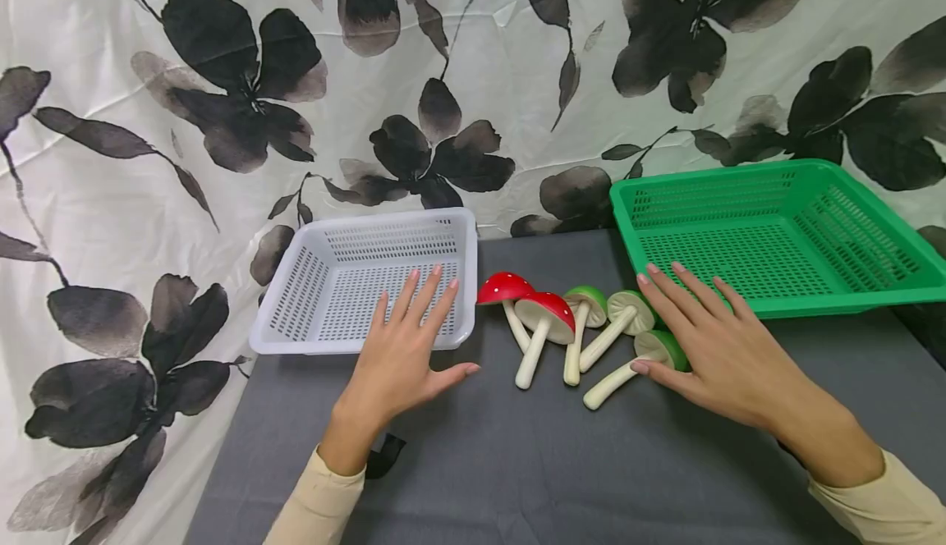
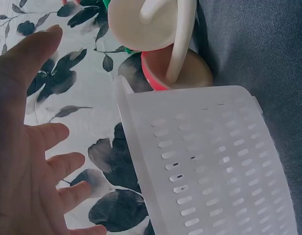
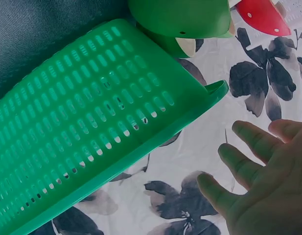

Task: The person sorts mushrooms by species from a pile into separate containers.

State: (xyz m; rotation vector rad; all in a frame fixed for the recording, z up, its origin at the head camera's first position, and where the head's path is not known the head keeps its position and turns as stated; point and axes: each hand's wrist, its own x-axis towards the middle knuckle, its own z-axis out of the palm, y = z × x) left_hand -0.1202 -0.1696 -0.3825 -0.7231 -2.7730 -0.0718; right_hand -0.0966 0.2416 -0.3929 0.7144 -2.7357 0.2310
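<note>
My left hand (image 1: 402, 356) hovers by the front right of the white basket (image 1: 296, 282), fingers spread and nothing held. The right hand (image 1: 727, 356), also spread and holding nothing, is over the front left edge of the green basket (image 1: 769, 311). Between the hands lie toy mushrooms: two with red, white-dotted caps (image 1: 547, 312) and three with green caps (image 1: 668, 348), all with pale stems. The nearest green-capped one lies just by my right thumb; whether they touch I cannot tell. In the right wrist view a green cap (image 3: 182, 17) shows beyond the green basket's wall.
A grey cloth (image 1: 473, 463) covers the table. Behind it hangs a white sheet (image 1: 244, 225) with dark flowers. A small black strap-like piece (image 1: 386, 455) lies beside the left wrist. Both baskets stand along the back of the table.
</note>
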